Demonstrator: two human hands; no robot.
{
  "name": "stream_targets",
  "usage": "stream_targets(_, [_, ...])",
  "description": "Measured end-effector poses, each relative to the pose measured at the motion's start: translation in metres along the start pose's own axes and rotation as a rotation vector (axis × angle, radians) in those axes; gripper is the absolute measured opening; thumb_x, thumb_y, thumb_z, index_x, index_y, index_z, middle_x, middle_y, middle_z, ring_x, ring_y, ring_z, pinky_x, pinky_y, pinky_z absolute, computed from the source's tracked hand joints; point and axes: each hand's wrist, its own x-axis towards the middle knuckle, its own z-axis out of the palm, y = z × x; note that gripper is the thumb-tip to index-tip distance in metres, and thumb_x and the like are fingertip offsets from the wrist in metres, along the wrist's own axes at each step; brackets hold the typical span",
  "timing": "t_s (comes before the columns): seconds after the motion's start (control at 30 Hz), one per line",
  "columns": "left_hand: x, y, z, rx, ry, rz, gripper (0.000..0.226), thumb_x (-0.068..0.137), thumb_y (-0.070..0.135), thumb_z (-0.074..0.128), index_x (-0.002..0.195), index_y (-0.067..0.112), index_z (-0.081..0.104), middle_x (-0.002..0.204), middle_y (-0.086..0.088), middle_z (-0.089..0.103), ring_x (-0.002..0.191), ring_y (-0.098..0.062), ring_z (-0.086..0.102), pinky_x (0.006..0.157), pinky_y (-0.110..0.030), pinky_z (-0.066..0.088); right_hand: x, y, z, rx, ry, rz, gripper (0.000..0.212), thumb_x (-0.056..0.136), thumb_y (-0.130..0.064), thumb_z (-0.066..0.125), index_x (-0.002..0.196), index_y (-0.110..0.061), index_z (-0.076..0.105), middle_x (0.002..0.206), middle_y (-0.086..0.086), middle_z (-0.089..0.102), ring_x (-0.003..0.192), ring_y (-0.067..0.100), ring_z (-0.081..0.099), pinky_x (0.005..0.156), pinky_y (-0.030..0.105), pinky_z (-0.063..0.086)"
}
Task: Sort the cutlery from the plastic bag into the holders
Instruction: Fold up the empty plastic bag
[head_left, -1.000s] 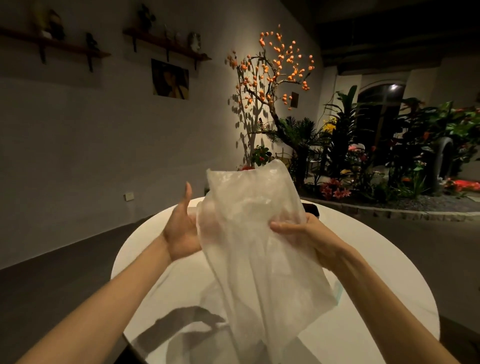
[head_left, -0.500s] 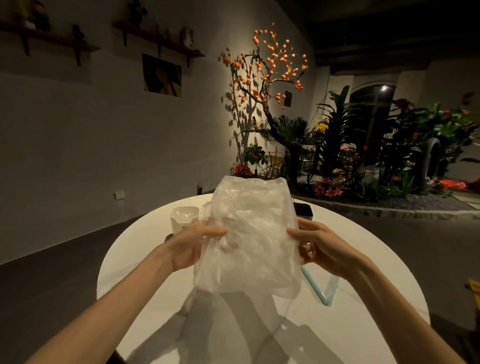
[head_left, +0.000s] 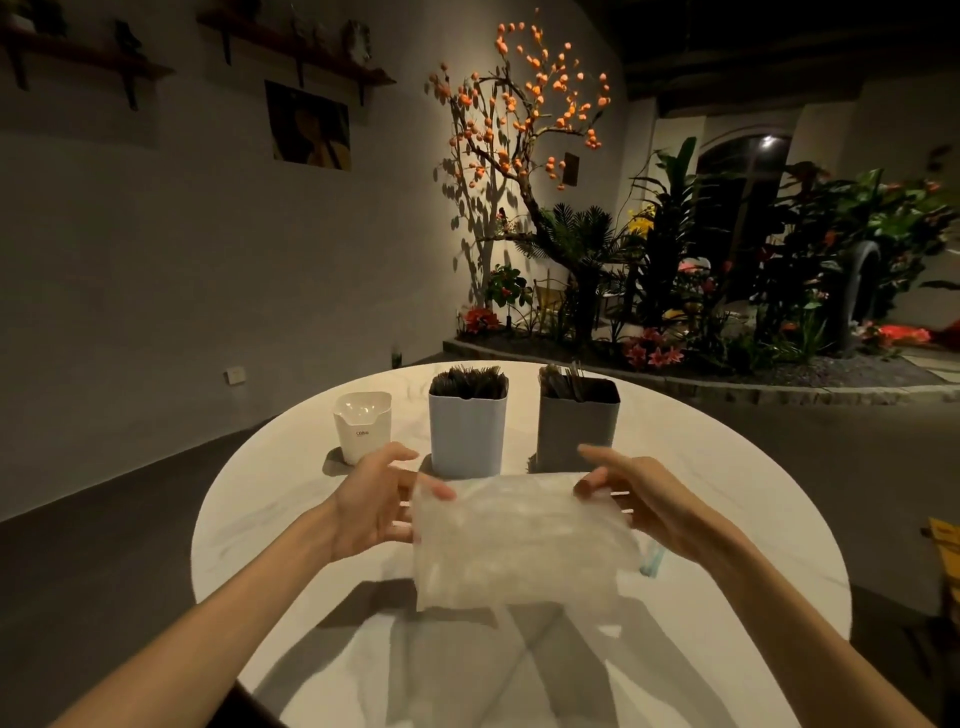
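Note:
A folded, translucent plastic bag is held above the round white table. My left hand pinches its left upper corner and my right hand pinches its right upper corner. The bag looks flat, with no cutlery showing in it. Behind it stand a light blue holder packed with dark cutlery and a grey holder with dark cutlery. A smaller white holder stands to their left; I see nothing sticking out of it.
A pale blue strip lies on the table by my right wrist. Beyond the table's far edge is a planted bed with an orange-fruited tree. Dark floor surrounds the table; a yellow object sits at the right edge.
The bag went from hanging open and tall to folded into a low, wide packet, and both hands lowered it. The three holders behind it came into view.

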Motion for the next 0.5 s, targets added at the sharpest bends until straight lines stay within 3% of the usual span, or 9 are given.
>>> stream_targets(0.03, [0.001, -0.005, 0.003, 0.131, 0.042, -0.029, 0.054, 0.099, 0.042, 0.043, 0.087, 0.003, 0.078, 0.099, -0.013, 0.074, 0.084, -0.027, 0.065, 0.072, -0.037, 0.06, 0.002, 0.006, 0.002, -0.109, -0.009, 0.01, 0.046, 0.081, -0.053, 0.071, 0.088, -0.008, 0.08, 0.096, 0.005, 0.076, 0.09, 0.021, 0.069, 0.071, 0.026, 0.059])
stream_targets(0.1, [0.008, -0.022, 0.014, 0.432, 0.173, -0.02, 0.041, 0.097, 0.042, 0.054, 0.091, 0.009, 0.079, 0.106, -0.007, 0.074, 0.097, -0.026, 0.067, 0.087, -0.04, 0.059, 0.004, 0.026, 0.009, -0.288, -0.044, 0.03, 0.049, 0.073, -0.06, 0.075, 0.093, -0.016, 0.081, 0.096, 0.001, 0.076, 0.091, 0.018, 0.072, 0.077, 0.026, 0.061])
stream_targets(0.2, [0.014, -0.036, 0.037, 0.705, 0.342, 0.218, 0.019, 0.094, 0.037, 0.063, 0.105, 0.026, 0.073, 0.121, 0.004, 0.067, 0.104, -0.013, 0.062, 0.092, -0.032, 0.05, 0.009, 0.05, 0.025, -0.486, -0.016, 0.029, 0.065, 0.071, -0.073, 0.069, 0.104, -0.018, 0.077, 0.107, 0.001, 0.072, 0.097, 0.02, 0.07, 0.092, 0.035, 0.058])
stream_targets(0.27, [0.014, -0.038, 0.055, 0.821, 0.229, 0.339, 0.032, 0.097, 0.047, 0.058, 0.127, 0.035, 0.062, 0.143, 0.007, 0.055, 0.123, -0.013, 0.054, 0.103, -0.032, 0.044, 0.012, 0.064, 0.035, -0.624, 0.092, -0.065, 0.067, 0.084, -0.072, 0.057, 0.126, -0.021, 0.066, 0.138, 0.004, 0.057, 0.122, 0.023, 0.057, 0.107, 0.04, 0.047])
stream_targets(0.33, [0.016, -0.046, 0.069, 1.112, -0.016, 0.336, 0.052, 0.1, 0.058, 0.043, 0.15, 0.041, 0.038, 0.164, 0.011, 0.025, 0.15, -0.015, 0.024, 0.122, -0.04, 0.021, 0.011, 0.075, 0.044, -0.799, 0.081, -0.237, 0.065, 0.095, -0.07, 0.036, 0.149, -0.035, 0.042, 0.164, -0.003, 0.022, 0.15, 0.023, 0.022, 0.123, 0.045, 0.02])
stream_targets(0.4, [0.02, -0.065, 0.073, 1.328, -0.196, 0.274, 0.065, 0.1, 0.067, 0.026, 0.158, 0.042, 0.01, 0.168, 0.014, -0.002, 0.155, -0.011, -0.006, 0.124, -0.041, -0.002, 0.01, 0.088, 0.056, -0.963, -0.043, -0.348, 0.065, 0.097, -0.067, 0.011, 0.157, -0.041, 0.019, 0.167, -0.011, -0.002, 0.154, 0.016, -0.007, 0.125, 0.047, -0.003])
stream_targets(0.5, [0.027, -0.09, 0.068, 1.401, -0.249, 0.194, 0.071, 0.096, 0.074, 0.015, 0.156, 0.044, -0.007, 0.166, 0.015, -0.016, 0.153, -0.009, -0.018, 0.125, -0.042, -0.009, 0.008, 0.11, 0.063, -1.117, -0.155, -0.294, 0.084, 0.081, -0.072, -0.014, 0.158, -0.04, -0.002, 0.167, -0.011, -0.011, 0.152, 0.015, -0.017, 0.123, 0.048, -0.012])
